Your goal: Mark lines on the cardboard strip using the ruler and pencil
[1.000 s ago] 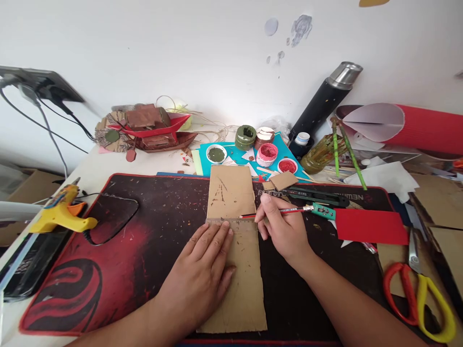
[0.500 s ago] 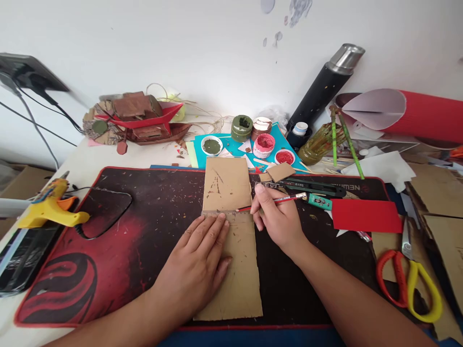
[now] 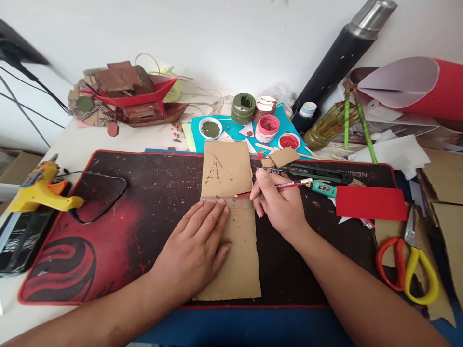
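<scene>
A strip of brown cardboard (image 3: 231,166) lies lengthwise on the dark desk mat (image 3: 162,178), with some dark marks on its upper part. Across it runs a thin clear ruler (image 3: 233,200). The fingers of my left hand (image 3: 198,236) are stretched out, pressing down on the ruler's lower side and the cardboard. My right hand (image 3: 278,202) grips a red and black pencil (image 3: 291,184). The pencil's tip points left, at the ruler's upper edge; whether it touches the cardboard I cannot tell.
Behind stand paint jars (image 3: 243,108), a model boat (image 3: 130,91) and a black thermos (image 3: 336,62). A yellow glue gun (image 3: 47,193) is at left. To the right are a utility knife (image 3: 318,173), red card (image 3: 371,202) and scissors (image 3: 410,241).
The camera view has tilted down a little, so the desk sits higher in the picture. My hands, the ruler and the pencil keep nearly the same positions on the cardboard.
</scene>
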Motion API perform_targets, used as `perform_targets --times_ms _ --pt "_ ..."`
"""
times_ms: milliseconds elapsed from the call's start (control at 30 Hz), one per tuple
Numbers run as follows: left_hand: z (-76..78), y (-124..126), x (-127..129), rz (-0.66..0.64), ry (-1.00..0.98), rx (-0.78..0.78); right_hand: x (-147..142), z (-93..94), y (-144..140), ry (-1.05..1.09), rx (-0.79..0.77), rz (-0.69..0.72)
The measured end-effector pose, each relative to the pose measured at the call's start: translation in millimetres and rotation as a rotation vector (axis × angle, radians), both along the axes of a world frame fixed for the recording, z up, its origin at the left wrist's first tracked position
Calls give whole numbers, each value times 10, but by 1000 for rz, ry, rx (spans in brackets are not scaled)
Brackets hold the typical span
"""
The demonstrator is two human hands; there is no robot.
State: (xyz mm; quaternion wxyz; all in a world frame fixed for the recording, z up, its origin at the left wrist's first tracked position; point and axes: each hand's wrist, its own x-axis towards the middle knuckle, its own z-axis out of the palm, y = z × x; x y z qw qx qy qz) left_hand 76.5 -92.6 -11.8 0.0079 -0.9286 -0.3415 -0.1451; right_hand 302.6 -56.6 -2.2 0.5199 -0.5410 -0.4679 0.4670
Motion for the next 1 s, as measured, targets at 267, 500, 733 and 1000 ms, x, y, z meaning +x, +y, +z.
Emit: perform_targets --times_ms 267,500,733,1000 --pt "23 6 -6 -6 12 -26 -2 38 7 33 -32 16" --pt "18 9 -17 -18 -1 -49 -5 75 0 50 -103 24" --pt "50 25 0 -31 23 7 -12 73 11 70 -74 54" --pt "56 29 2 -22 31 20 10 11 -10 51 2 96"
